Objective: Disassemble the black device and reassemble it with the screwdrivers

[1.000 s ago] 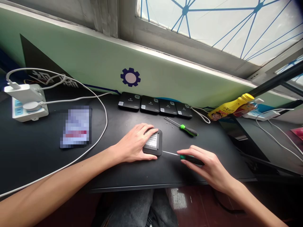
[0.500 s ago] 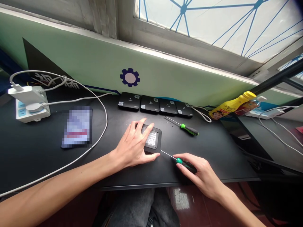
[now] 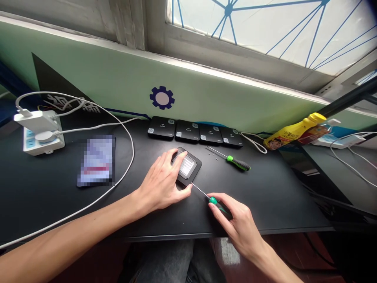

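Observation:
A black square device (image 3: pixel 193 162) with a white printed label lies on the desk, turned slightly. My left hand (image 3: pixel 165 175) grips its left side, fingers over the top edge and thumb at the lower corner. In my right hand (image 3: pixel 235 216) is a screwdriver (image 3: pixel 214 202) with a green and black handle. Its thin tip meets the device's lower edge, close to my left thumb. Beyond the device, a second screwdriver (image 3: pixel 239 162) with a bright green collar rests beside several small screws (image 3: pixel 213 156).
Several flat black boxes (image 3: pixel 161 128) stand in a row along the partition. Left are a phone-sized blurred item (image 3: pixel 96 160), a white power strip (image 3: pixel 43 137) and a long white cable (image 3: pixel 133 146). A yellow bottle (image 3: pixel 294 131) lies tilted at the back right.
The device has rotated under my left hand, its lower corner now pointing more toward me. My right hand and screwdriver have shifted left, bringing the tip against the device's edge.

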The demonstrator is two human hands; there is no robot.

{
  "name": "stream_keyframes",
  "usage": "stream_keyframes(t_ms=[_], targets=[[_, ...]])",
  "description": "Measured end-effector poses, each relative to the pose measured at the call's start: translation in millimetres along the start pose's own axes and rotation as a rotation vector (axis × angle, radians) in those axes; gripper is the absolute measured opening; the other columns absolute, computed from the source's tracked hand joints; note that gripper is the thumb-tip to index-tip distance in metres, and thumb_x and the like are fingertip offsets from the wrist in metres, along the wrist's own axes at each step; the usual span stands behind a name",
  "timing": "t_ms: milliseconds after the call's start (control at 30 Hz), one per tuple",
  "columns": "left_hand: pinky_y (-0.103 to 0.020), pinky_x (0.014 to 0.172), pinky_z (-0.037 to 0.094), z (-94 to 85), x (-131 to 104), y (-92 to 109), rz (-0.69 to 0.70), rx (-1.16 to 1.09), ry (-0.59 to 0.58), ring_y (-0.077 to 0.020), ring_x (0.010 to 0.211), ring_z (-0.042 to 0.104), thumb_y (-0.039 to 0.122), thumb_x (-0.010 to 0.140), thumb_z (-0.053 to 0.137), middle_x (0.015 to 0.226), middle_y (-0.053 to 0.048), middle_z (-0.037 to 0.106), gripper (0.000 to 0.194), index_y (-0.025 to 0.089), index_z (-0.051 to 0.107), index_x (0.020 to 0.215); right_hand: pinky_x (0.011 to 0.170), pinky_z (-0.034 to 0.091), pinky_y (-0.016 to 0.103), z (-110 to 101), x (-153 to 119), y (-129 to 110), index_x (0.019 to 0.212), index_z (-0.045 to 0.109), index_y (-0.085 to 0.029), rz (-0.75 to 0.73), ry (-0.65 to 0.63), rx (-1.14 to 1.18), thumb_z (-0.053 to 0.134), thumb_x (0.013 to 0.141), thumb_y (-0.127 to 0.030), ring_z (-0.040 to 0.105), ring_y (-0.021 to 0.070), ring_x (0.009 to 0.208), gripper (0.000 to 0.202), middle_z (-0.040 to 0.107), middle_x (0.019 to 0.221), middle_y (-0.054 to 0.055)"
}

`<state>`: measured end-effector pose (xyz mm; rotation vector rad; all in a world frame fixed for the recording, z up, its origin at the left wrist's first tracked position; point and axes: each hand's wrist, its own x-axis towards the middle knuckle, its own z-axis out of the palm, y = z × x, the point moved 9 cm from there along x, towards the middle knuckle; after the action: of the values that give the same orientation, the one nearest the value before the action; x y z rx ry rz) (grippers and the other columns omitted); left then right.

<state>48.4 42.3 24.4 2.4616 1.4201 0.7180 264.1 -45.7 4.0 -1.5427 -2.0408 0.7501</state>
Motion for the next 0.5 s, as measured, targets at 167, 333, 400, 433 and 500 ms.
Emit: stream_keyframes(t_ms=[167,333,400,433,500], targets=[[-0.062,0.117,0.056,-2.8,-3,2,-0.015,0.039,0.036,-0.0444,0.138,0.057,0.052,0.090,0.080,0.158,-0.024,0.053,0.089,0.015,0.049,0.165,0.096,0.059,0.031,1,0,-1,0.134,0.072,-0.030,-0.035,0.028,-0.009,0.062,0.116,-0.035,0.080,0.0192,0.107,0.021,0.083,0.125,0.002],[-0.063,0.114,0.057,-6.9,-2,4,-0.039,0.045,0.033,-0.0445,0.137,0.055,0.051,0.091,0.081,0.153,-0.023,0.057,0.078,0.017,0.058,0.157,0.093,0.059,0.031,0,3,-4,0.133,0.072,-0.030,-0.054,0.030,-0.014,0.063,0.115,-0.033,0.080,0.0189,0.104,0.020,0.083,0.123,0.001],[-0.064,0.112,0.058,-8.3,-2,4,-0.052,0.040,0.028,-0.0446,0.136,0.056,0.049,0.091,0.081,0.151,-0.022,0.059,0.073,0.019,0.061,0.154,0.092,0.060,0.032,-1,5,-7,0.133,0.072,-0.029,-0.065,0.031,-0.017,0.063,0.115,-0.033,0.080,0.0197,0.102,0.020,0.083,0.121,0.002],[-0.064,0.112,0.059,-9.2,-2,4,-0.057,0.036,0.031,-0.0445,0.136,0.056,0.048,0.091,0.081,0.150,-0.022,0.060,0.072,0.020,0.061,0.154,0.091,0.061,0.032,-2,6,-8,0.132,0.073,-0.028,-0.072,0.030,-0.019,0.062,0.115,-0.033,0.081,0.0203,0.102,0.021,0.084,0.121,0.003],[-0.064,0.113,0.059,-11.0,-2,4,-0.060,0.026,0.048,-0.0442,0.136,0.056,0.046,0.090,0.082,0.150,-0.020,0.062,0.071,0.021,0.061,0.154,0.093,0.062,0.033,-3,8,-11,0.131,0.074,-0.026,-0.079,0.021,-0.018,0.062,0.115,-0.034,0.081,0.0213,0.102,0.021,0.084,0.121,0.004]])
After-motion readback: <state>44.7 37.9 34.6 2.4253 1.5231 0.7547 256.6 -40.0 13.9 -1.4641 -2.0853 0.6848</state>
